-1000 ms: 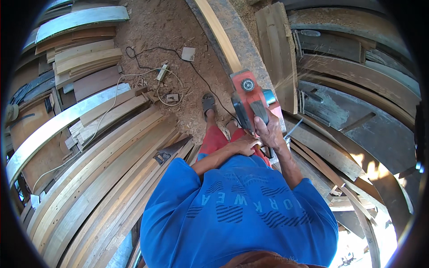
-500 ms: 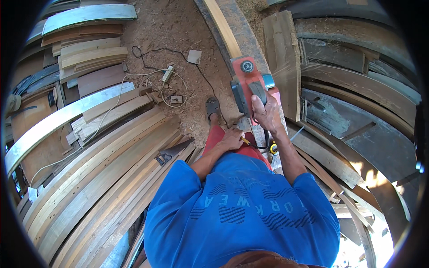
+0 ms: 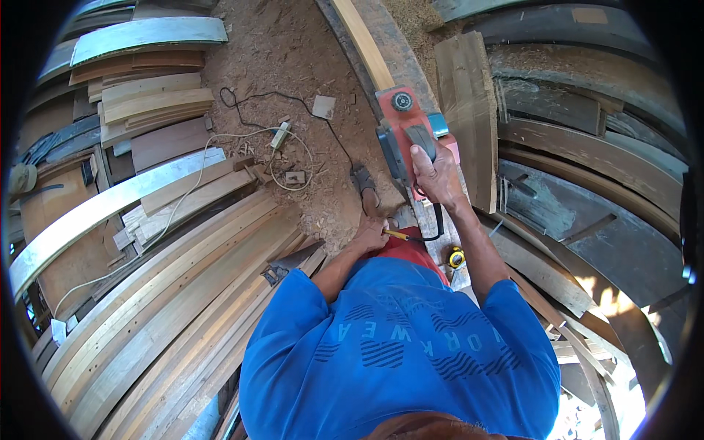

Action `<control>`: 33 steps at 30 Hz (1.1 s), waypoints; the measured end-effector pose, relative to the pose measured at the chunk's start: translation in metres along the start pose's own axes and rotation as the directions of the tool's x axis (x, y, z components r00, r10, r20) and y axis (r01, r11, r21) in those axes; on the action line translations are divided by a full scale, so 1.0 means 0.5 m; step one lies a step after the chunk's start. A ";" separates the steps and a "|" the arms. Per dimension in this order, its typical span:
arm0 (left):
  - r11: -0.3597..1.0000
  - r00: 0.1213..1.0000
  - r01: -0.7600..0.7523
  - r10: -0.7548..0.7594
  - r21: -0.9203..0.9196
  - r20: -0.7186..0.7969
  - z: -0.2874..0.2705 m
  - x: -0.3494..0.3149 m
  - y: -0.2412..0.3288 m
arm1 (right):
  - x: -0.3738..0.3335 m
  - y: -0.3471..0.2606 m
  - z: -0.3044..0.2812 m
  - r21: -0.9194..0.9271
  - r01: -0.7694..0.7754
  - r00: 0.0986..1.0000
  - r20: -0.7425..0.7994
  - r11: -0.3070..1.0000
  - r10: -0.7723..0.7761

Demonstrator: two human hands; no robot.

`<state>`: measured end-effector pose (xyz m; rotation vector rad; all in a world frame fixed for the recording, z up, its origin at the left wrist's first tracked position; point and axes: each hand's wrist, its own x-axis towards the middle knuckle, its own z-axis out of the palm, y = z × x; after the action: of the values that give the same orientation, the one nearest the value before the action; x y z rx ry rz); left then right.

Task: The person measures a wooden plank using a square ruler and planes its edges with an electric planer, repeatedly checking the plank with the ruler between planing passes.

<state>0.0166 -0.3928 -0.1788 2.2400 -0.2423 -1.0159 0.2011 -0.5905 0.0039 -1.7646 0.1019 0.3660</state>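
My right hand (image 3: 438, 176) is wrapped round the dark handle of a red electric planer (image 3: 403, 121). The planer sits on a long pale wooden strip (image 3: 363, 44) that lies along a narrow bench (image 3: 400, 44). From the planer's rear, a black power cord (image 3: 441, 224) loops back toward my body. Beside my knee, my left hand (image 3: 372, 233) is closed on this cord, at a yellow section. A yellow and black tape measure (image 3: 456, 257) rests on the bench, close to my right forearm.
Long boards (image 3: 169, 293) are stacked at the left. A wide plank (image 3: 469, 117) and dark boards stand to the right. On the shavings-covered floor lie a white power strip (image 3: 279, 135), a pale cable and a square offcut (image 3: 323, 107). A handsaw (image 3: 293, 260) rests on the left stack.
My left hand has shifted slightly left and down with the cord, drawing its loop wider. My foot has moved right. The planer has barely moved. The spray of shavings at its right has thinned.
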 end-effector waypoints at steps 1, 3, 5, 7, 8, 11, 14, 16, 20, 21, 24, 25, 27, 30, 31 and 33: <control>1.000 1.000 0.003 -0.003 0.001 -0.002 0.000 0.003 -0.013 | 0.008 -0.006 0.005 0.010 0.006 1.000 -0.003 1.000 -0.006; 1.000 0.996 0.007 -0.007 0.001 -0.089 0.000 0.007 -0.038 | 0.028 -0.012 0.008 0.009 -0.024 0.999 0.022 1.000 0.024; 0.999 0.997 0.048 -0.049 -0.024 -0.053 -0.014 0.014 -0.047 | 0.050 -0.015 0.009 0.000 -0.055 0.998 0.041 0.998 0.055; 0.995 0.996 0.089 -0.090 -0.046 -0.015 -0.029 0.016 -0.057 | 0.071 -0.020 0.013 0.004 -0.060 0.997 0.041 0.998 0.060; 0.996 0.995 0.081 -0.083 -0.046 -0.049 -0.035 0.016 -0.062 | 0.082 -0.025 0.014 0.004 -0.060 0.997 0.040 0.998 0.060; 0.997 0.992 0.070 -0.074 -0.043 -0.100 -0.048 0.019 -0.089 | 0.117 -0.042 0.024 -0.023 -0.058 0.998 0.039 0.998 0.059; 0.997 0.991 0.067 -0.073 -0.049 -0.111 -0.067 0.020 -0.102 | 0.149 -0.049 0.039 0.009 0.055 0.998 -0.005 0.998 -0.055; 0.996 0.991 0.071 -0.077 -0.059 -0.106 -0.077 0.021 -0.109 | 0.166 -0.063 0.043 -0.011 0.041 0.999 0.006 0.999 -0.041; 0.985 0.985 0.148 -0.154 -0.085 -0.076 -0.100 0.019 -0.114 | 0.196 -0.083 0.051 0.021 -0.002 1.000 0.019 1.000 0.002; 0.978 0.980 0.189 -0.194 -0.091 -0.048 -0.109 0.020 -0.112 | 0.205 -0.084 0.054 0.018 0.017 1.000 0.002 1.000 -0.017; 0.972 0.975 0.217 -0.221 -0.096 -0.038 -0.116 0.026 -0.132 | 0.241 -0.087 0.061 -0.001 0.044 0.999 -0.022 0.999 -0.044; 0.971 0.975 0.218 -0.221 -0.098 -0.027 -0.118 0.031 -0.144 | 0.251 -0.087 0.062 -0.020 0.050 0.998 -0.039 0.999 -0.051; 0.969 0.976 0.210 -0.216 -0.129 -0.032 -0.120 0.036 -0.167 | 0.268 -0.112 0.069 -0.030 0.007 0.999 -0.033 1.000 -0.008; 0.980 0.981 0.173 -0.181 -0.099 -0.077 -0.148 0.040 -0.165 | 0.311 -0.104 0.069 -0.022 0.088 0.994 -0.060 0.996 -0.089; 0.982 0.976 0.173 -0.182 -0.079 -0.120 -0.152 0.044 -0.176 | 0.318 -0.113 0.073 -0.021 0.090 0.994 -0.060 0.996 -0.091; 0.978 0.974 0.188 -0.197 -0.089 -0.109 -0.156 0.040 -0.192 | 0.333 -0.139 0.079 0.021 0.021 0.999 -0.032 1.000 -0.020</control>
<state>0.0773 -0.2893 -0.2140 2.2747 0.0666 -0.9698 0.3694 -0.5153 0.0121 -1.7498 0.1096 0.3215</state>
